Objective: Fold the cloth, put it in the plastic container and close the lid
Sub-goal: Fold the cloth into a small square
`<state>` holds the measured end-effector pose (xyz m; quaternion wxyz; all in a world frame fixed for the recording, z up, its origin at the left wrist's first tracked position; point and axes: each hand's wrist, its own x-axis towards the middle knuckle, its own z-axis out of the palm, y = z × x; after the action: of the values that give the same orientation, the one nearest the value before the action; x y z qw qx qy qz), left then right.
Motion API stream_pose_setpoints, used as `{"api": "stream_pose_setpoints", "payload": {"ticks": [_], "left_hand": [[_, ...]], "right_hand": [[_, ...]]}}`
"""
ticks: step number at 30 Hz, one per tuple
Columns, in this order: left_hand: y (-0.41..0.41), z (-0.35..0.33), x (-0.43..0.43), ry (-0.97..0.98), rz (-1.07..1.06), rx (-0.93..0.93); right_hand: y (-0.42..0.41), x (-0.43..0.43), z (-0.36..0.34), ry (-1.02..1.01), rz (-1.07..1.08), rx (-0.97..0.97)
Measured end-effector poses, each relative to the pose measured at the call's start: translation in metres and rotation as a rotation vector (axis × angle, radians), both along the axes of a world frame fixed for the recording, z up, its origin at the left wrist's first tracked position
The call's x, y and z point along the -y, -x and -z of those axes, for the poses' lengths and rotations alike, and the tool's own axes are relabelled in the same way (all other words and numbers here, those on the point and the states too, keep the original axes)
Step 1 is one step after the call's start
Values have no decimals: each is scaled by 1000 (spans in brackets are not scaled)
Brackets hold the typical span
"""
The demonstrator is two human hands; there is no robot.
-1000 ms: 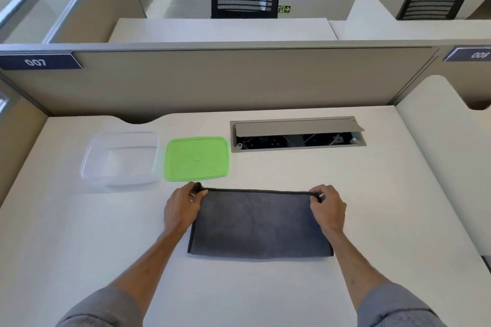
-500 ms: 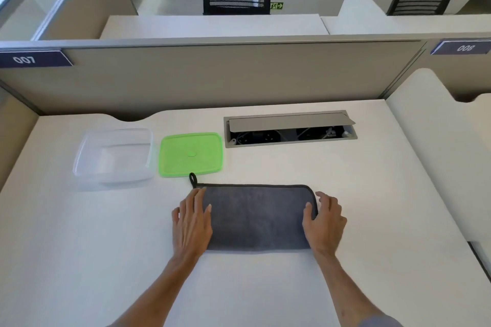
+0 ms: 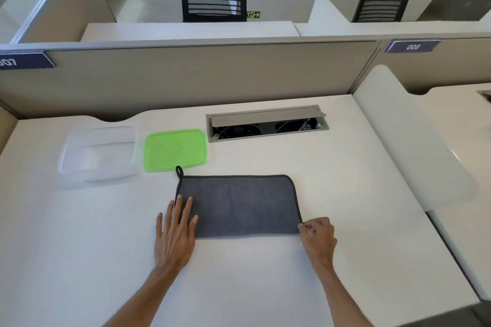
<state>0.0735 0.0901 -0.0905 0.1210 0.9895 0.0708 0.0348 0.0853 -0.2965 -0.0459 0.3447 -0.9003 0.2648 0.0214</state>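
A dark grey cloth (image 3: 239,203) lies folded into a wide rectangle on the white desk, with a small black loop at its far left corner. My left hand (image 3: 175,231) rests flat with fingers spread on the cloth's near left corner. My right hand (image 3: 317,237) pinches the cloth's near right corner between thumb and fingers. The clear plastic container (image 3: 98,155) stands open and empty at the far left. Its green lid (image 3: 176,149) lies flat beside it, just beyond the cloth's loop.
A grey cable hatch (image 3: 267,123) with a raised flap is set into the desk behind the cloth. A beige partition (image 3: 186,74) closes the far side. A white divider panel (image 3: 398,141) borders the desk on the right.
Both hands came back from the cloth's far edge to its near edge. The left hand went from gripping to lying flat; the right hand now pinches the near right corner.
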Motion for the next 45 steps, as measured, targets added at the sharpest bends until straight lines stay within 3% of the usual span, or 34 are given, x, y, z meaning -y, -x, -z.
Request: {"api": "stream_pose_setpoints", "payload": {"ticks": [6,14,19,25,27,30,34,36,39,45], "left_hand": [[9,8,-18,-21,16,-9],[11,-9,13,-53,75,51],[16,-13,37,24,243,89],[5,-29,48,196,343,77],[-6,-47,49,273,355,47],[-34,-78,50,466,283,-162],[-82,-123,61,1026,119,-315],[-106,-144,62,1198,30,-397],[-133,-158,53,1182,7,-465],[-146,-123,16,804,-21,-340]], "right_hand": [[7,-6,-10,33,-21,-66],[-12,-22,-28,-169,214,-274],[-14,-26,-20,-427,334,-238],[-21,-48,-54,-513,221,-30],[-27,-60,-70,-483,147,19],[-35,-84,-90,-372,-2,95],[-38,-126,-109,-138,-202,180],[-36,-147,-113,-44,-276,209],[-32,-176,-108,55,-379,202],[-14,-222,-67,249,-591,321]]}}
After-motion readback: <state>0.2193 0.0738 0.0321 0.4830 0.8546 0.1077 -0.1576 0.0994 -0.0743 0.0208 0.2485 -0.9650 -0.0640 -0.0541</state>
